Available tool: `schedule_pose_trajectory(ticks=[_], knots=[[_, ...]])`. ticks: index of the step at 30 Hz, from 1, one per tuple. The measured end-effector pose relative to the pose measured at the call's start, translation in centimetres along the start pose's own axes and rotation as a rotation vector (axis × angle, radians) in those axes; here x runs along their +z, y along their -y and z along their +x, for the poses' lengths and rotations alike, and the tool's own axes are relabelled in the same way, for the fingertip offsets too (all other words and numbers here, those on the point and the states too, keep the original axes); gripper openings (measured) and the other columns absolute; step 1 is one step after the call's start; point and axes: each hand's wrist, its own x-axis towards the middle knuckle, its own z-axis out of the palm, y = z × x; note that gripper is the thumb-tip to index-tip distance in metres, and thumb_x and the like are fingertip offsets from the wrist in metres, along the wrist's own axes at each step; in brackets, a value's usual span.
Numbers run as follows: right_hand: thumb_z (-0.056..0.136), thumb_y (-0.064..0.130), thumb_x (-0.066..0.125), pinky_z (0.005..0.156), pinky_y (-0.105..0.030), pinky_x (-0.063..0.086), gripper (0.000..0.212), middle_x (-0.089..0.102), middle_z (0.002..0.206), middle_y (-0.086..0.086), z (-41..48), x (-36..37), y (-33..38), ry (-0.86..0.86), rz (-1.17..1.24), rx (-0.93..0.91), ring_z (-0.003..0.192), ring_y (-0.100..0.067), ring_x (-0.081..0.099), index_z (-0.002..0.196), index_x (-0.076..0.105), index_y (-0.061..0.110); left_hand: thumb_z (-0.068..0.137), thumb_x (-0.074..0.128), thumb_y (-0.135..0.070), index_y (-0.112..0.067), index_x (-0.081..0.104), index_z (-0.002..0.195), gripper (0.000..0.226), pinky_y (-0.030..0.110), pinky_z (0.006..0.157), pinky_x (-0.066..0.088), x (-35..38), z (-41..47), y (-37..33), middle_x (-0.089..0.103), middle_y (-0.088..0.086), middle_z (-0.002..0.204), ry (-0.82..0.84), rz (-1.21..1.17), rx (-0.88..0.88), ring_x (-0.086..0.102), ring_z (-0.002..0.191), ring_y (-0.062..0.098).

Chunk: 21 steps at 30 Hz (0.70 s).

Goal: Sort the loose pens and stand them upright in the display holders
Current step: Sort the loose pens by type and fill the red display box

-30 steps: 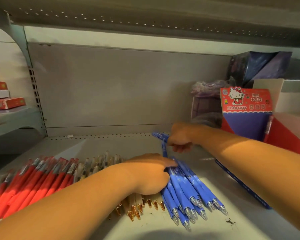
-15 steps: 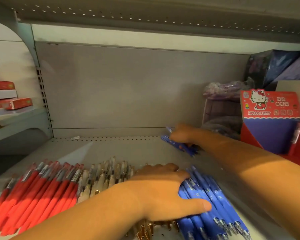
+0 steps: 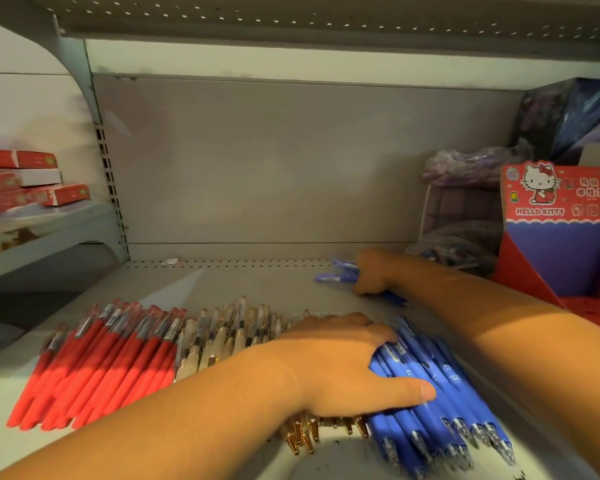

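Three groups of pens lie flat on the grey shelf (image 3: 222, 282): red pens (image 3: 101, 362) at the left, cream pens with gold tips (image 3: 222, 334) in the middle, blue pens (image 3: 440, 403) at the right. My left hand (image 3: 347, 365) rests flat on the cream and blue pens, fingers spread, thumb over the blue ones. Farther back, my right hand (image 3: 374, 271) is closed on a few blue pens (image 3: 336, 273) near the shelf's rear. A red Hello Kitty display holder (image 3: 561, 216) stands at the right, to the right of my right forearm.
Bagged purple items (image 3: 465, 168) and dark boxes (image 3: 575, 116) stand behind the holder at the back right. Red and white boxes (image 3: 32, 183) are stacked on a neighbouring shelf at the left. Another shelf hangs close overhead.
My right hand has lifted a few blue pens off the pile and carried them back and right. My left hand has spread flat over the pile. The camera moved closer.
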Motion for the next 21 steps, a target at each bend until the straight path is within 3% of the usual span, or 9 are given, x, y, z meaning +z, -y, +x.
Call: schedule_pose_trajectory(ticks=[2,4,5,6,8,10,16,19,21], knots=[[0.088,0.021,0.062,0.050,-0.028,0.035,0.020,0.054,0.081,-0.007,-0.4,0.1,0.5,0.024,-0.013,-0.002,0.066,-0.017,0.050,0.075,0.051,0.010,0.080,0.033,-0.087,-0.042,0.030,0.146,0.080,0.041,0.101,0.042,0.1,0.0,-0.1,0.041,-0.008,0.146,-0.001,0.008,-0.004,0.047,0.124,0.019],[0.093,0.021,0.056,0.065,-0.028,0.044,0.019,0.059,0.107,-0.017,-1.0,0.1,0.8,0.032,0.026,-0.025,0.084,-0.024,0.058,0.101,0.060,0.005,0.079,0.033,-0.087,-0.042,0.030,0.146,0.081,0.040,0.102,0.042,0.1,-0.1,-0.1,0.040,-0.008,0.147,-0.001,0.012,-0.002,0.046,0.125,0.019],[0.095,0.021,0.052,0.075,-0.029,0.045,0.033,0.057,0.118,-0.019,-1.3,-0.2,0.9,0.045,0.063,-0.030,0.097,-0.028,0.058,0.124,0.057,0.005,0.079,0.033,-0.087,-0.041,0.030,0.147,0.082,0.040,0.102,0.042,0.0,-0.1,-0.1,0.040,-0.008,0.148,-0.002,0.007,0.000,0.046,0.126,0.018],[0.096,0.021,0.050,0.075,-0.028,0.045,0.039,0.057,0.116,-0.018,-1.6,-0.6,0.9,0.049,0.122,-0.037,0.098,-0.029,0.058,0.131,0.054,0.005,0.079,0.033,-0.087,-0.040,0.030,0.147,0.082,0.039,0.102,0.042,0.0,-0.2,0.0,0.040,-0.008,0.148,-0.003,-0.002,0.000,0.046,0.125,0.018],[0.092,0.021,0.052,0.055,-0.024,0.040,0.019,0.057,0.088,-0.013,-2.5,-1.9,1.1,0.042,0.232,-0.038,0.069,-0.022,0.053,0.097,0.063,0.006,0.079,0.035,-0.086,-0.040,0.032,0.144,0.080,0.037,0.098,0.044,-0.1,-0.2,-0.1,0.043,-0.008,0.144,-0.021,-0.018,-0.002,0.049,0.120,0.017],[0.087,0.018,0.054,0.044,-0.019,0.032,0.019,0.050,0.064,-0.008,-3.7,-3.2,1.2,0.021,0.390,0.009,0.046,-0.017,0.042,0.070,0.052,0.011,0.079,0.037,-0.086,-0.039,0.037,0.139,0.076,0.035,0.090,0.046,-0.2,-0.2,-0.3,0.049,-0.008,0.137,-0.096,0.009,-0.030,0.053,0.112,0.016],[0.090,0.008,0.050,0.036,-0.017,0.023,0.023,0.050,0.052,-0.003,-11.3,-4.9,1.2,0.221,0.943,0.014,0.042,-0.012,0.036,0.068,0.054,0.011,0.071,0.052,-0.085,-0.038,0.034,0.115,0.067,0.025,0.067,0.044,-0.5,0.0,-1.2,0.048,-0.013,0.112,-0.475,-0.034,-0.061,0.053,0.093,0.010],[0.092,0.004,0.045,0.036,-0.018,0.024,0.023,0.044,0.057,-0.006,-14.8,-4.6,0.7,0.272,1.012,0.029,0.038,-0.011,0.033,0.070,0.048,0.012,0.058,0.063,-0.087,-0.043,0.025,0.122,0.087,0.009,0.062,0.029,-0.6,0.0,-1.3,0.034,-0.021,0.114,-0.545,-0.144,-0.045,0.047,0.091,0.000],[0.092,0.002,0.043,0.035,-0.019,0.027,0.017,0.045,0.057,-0.008,-16.9,-4.1,0.7,0.325,1.018,0.042,0.039,-0.013,0.034,0.077,0.048,0.009,0.053,0.072,-0.082,-0.046,0.023,0.132,0.100,0.004,0.066,0.029,-0.5,-0.2,-1.3,0.030,-0.033,0.115,-0.503,-0.247,-0.012,0.041,0.099,-0.009]])
